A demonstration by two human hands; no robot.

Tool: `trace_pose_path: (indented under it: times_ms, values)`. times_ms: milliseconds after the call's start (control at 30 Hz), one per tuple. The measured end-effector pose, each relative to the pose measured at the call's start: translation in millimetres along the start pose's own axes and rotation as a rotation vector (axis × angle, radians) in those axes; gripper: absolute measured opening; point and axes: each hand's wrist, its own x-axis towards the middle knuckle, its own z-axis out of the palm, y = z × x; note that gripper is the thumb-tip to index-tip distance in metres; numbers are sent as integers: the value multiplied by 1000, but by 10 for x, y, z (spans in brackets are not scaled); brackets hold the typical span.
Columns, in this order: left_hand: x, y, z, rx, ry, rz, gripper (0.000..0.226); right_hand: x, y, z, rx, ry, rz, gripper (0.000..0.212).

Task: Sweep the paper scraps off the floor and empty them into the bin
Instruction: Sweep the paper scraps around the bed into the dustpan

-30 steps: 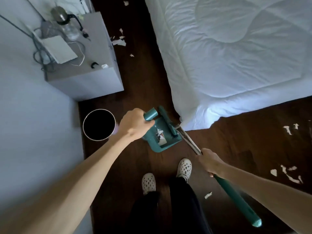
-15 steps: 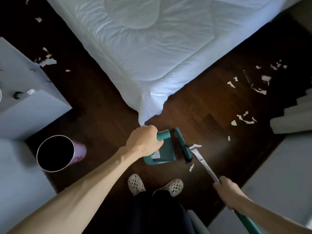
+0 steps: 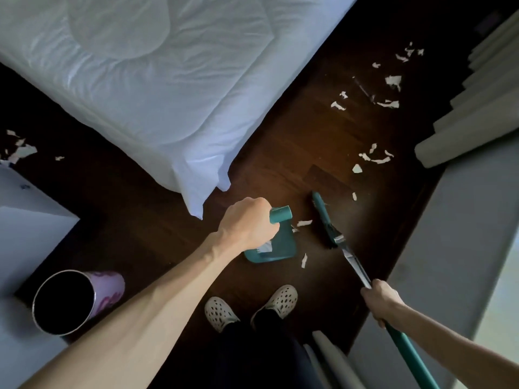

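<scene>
My left hand grips the handle of a teal dustpan resting on the dark wood floor; a few white scraps lie inside it. My right hand holds the long teal broom by its shaft, and the broom head stands a little to the right of the pan. Two or three paper scraps lie between pan and broom head. More scraps are scattered farther right, and another cluster lies at the far left. The purple bin stands open at the lower left.
A white bed fills the upper left, its corner hanging close to my left hand. A grey cabinet stands at the left above the bin. Pale curtain folds and a grey wall line the right side. My feet in white clogs are below the pan.
The view has swung rightward away from the bin. The broom head has pulled away to the right of the dustpan, and scraps now lie on the floor between them.
</scene>
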Motion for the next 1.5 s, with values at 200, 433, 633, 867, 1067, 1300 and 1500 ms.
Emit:
trace_pose_path:
  times_ms: [200,433,633,867,1067,1300,1500]
  values:
    - [155,305,85,1,-18,24,24,-55,-42,340,281,-253,3,8]
    - [76,244,-32,-30,-57,15,35,-391,272,292,197,-157,-179,18]
    - [-35,9,-369,-22,-78,12,41,-553,487,347,233,-89,-129,21]
    - [-250,-525,-528,82,-235,57,43,-567,191,939,321,-111,19,15]
    - [-350,-753,-564,91,-258,102,44,-733,-75,1397,290,-187,96,20]
    - [-432,-1045,-722,48,-215,141,48,-904,-271,1819,298,-241,99,29]
    - [-618,-1267,-954,61,-204,139,50,-954,-329,1811,333,-202,114,26]
